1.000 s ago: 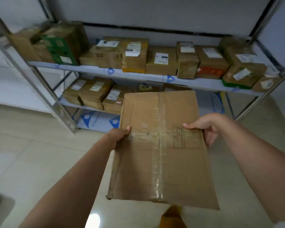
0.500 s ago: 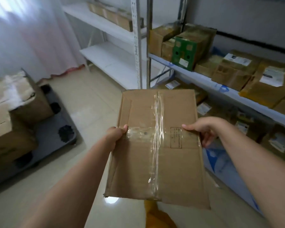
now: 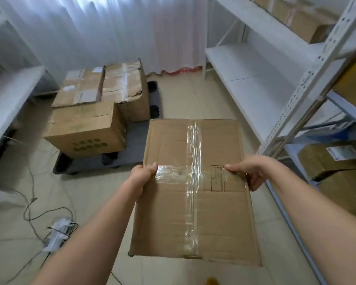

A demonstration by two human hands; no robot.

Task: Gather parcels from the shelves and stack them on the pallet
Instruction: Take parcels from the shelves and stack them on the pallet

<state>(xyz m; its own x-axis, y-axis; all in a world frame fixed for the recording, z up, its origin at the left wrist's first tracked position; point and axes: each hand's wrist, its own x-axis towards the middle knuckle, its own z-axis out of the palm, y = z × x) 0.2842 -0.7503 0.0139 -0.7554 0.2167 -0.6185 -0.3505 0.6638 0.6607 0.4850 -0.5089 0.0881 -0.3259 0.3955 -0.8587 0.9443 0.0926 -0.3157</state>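
Observation:
I hold a flat brown cardboard parcel crossed with clear tape in front of me, above the floor. My left hand grips its left edge, thumb on top. My right hand grips its right edge, thumb on top and fingers underneath. Ahead and to the left lies the dark grey pallet on the tiled floor, carrying a large brown box at its front, a flatter box on top of that one, and a taped box behind.
White metal shelving runs along the right, with brown parcels on its lower right level and more on the top level. Another white shelf stands at the left. Cables and a power strip lie on the floor.
My view has swung left from the parcel shelves to the pallet, which is now straight ahead. Both hands keep the same grip on the flat parcel.

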